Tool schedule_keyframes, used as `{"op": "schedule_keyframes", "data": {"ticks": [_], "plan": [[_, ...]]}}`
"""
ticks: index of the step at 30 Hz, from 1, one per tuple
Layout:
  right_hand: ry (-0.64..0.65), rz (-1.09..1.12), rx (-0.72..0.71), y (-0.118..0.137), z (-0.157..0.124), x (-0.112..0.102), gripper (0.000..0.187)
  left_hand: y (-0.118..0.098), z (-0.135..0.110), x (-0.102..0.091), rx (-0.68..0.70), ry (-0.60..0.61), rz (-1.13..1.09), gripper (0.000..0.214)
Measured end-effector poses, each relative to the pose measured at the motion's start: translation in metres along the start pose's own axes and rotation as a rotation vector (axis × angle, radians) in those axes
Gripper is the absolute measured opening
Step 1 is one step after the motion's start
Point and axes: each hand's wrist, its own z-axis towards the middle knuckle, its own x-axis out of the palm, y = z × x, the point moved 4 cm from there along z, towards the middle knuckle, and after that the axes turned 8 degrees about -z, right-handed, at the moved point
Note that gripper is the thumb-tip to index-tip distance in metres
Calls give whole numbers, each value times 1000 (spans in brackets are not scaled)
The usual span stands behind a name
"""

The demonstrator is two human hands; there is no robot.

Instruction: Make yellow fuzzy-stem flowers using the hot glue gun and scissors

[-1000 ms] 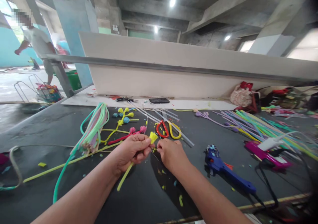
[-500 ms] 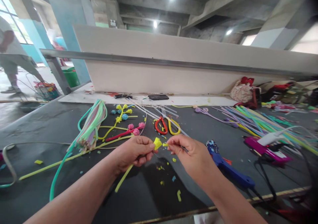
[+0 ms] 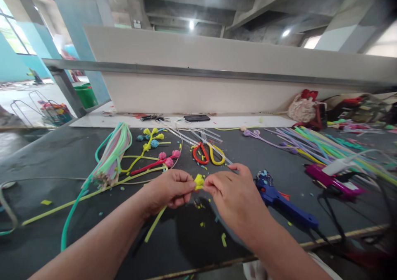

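Between thumb and fingers, my left hand [image 3: 170,191] pinches a small yellow flower bud [image 3: 199,180]. Closed fingertips of my right hand [image 3: 237,197] meet the bud's right side; whatever small piece they grip is covered. A yellow strip [image 3: 155,225] shows below my left hand; I cannot tell whether it joins the bud. Behind the hands lie scissors [image 3: 217,155] with one red and one yellow handle. Left of them are a yellow sprig [image 3: 148,142] with buds and a red stem with pink buds [image 3: 169,161].
A blue glue gun [image 3: 283,205] lies right of my right hand, and a magenta device with a cord [image 3: 335,183] sits farther right. Bundled pastel strips [image 3: 114,156] stand at left, loose strips [image 3: 313,147] at right. A phone [image 3: 197,118] rests on the back ledge. Yellow scraps [image 3: 223,239] dot the table.
My right hand has moved left and turned, closing the gap to the yellow bud; the small yellow piece in its fingertips is now covered. The person at far left has mostly left view.
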Motion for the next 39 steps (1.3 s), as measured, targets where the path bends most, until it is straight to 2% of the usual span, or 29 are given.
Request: {"op": "schedule_keyframes", "data": {"ticks": [18, 26, 32, 39], "plan": [[14, -91, -63, 11, -2, 2, 21, 2, 1, 2, -32, -32, 94, 33], [-3, -64, -7, 13, -1, 4, 22, 1, 0, 3, -23, -65, 126, 41], [-73, 76, 86, 4, 1, -1, 7, -3, -1, 3, -24, -87, 107, 43], [-33, 109, 118, 0, -2, 2, 14, -4, -1, 2, -12, -97, 103, 40]]}}
